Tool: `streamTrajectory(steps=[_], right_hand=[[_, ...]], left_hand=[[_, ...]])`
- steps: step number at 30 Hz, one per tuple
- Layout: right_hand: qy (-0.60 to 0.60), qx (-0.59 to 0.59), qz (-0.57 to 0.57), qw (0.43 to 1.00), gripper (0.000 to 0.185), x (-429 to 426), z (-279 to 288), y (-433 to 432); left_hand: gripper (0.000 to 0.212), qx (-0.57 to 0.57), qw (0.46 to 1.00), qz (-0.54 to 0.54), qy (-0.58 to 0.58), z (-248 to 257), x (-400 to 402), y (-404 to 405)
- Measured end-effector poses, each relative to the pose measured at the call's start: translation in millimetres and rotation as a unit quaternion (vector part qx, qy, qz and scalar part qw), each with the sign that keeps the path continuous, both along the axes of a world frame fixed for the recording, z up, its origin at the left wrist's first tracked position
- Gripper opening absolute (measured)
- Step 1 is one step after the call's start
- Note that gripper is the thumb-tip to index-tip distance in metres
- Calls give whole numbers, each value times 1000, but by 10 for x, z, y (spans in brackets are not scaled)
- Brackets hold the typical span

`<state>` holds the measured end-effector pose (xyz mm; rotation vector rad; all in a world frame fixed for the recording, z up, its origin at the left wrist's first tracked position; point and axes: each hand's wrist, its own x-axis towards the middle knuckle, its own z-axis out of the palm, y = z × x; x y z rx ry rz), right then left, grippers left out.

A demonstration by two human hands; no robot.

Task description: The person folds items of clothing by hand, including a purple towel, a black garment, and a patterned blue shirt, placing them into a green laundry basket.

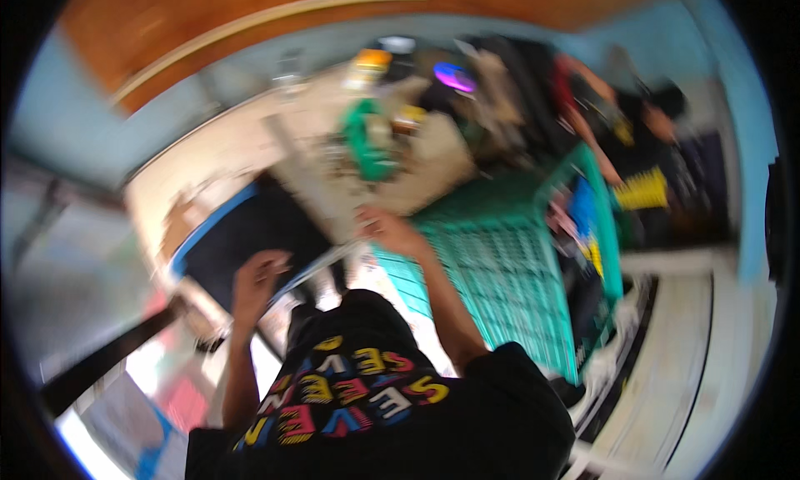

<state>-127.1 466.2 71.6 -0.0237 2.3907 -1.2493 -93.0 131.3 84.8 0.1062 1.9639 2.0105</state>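
A dark, flat piece with a blue edge (250,242) lies over the front of a wooden table (212,136). My left hand (262,274) is at its near edge, fingers curled; blur hides whether they grip anything. My right hand (384,230) is farther right, between the dark piece and a green plastic crate (487,267). A thin pale strip (328,261) runs between the two hands, its right end close to my right fingers. Whether the right fingers are closed on it cannot be told.
Behind the hands, a green object (369,142), a jar with an orange top (369,67) and a purple round item (455,77) stand on the table. The crate at right holds colourful fabric (581,217). A dark bar (112,355) crosses the lower left.
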Motion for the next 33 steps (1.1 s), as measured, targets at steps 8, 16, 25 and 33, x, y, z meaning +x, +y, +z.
streamTrajectory(steps=[8,16,25,33], right_hand=[[30,31,-84,995,41,1632,1576,1203],[52,105,-298,947,34,3132,2834,2830],[-11,330,-323,887,49,3979,2685,5200],[0,303,-209,930,84,3861,2205,5818]], left_hand=[[16,-52,986,-161,-7,-41,-309,1091],[21,-27,965,-256,44,497,-205,2481],[14,99,946,-286,114,1451,541,4156],[15,48,836,-367,405,1963,927,5133]])
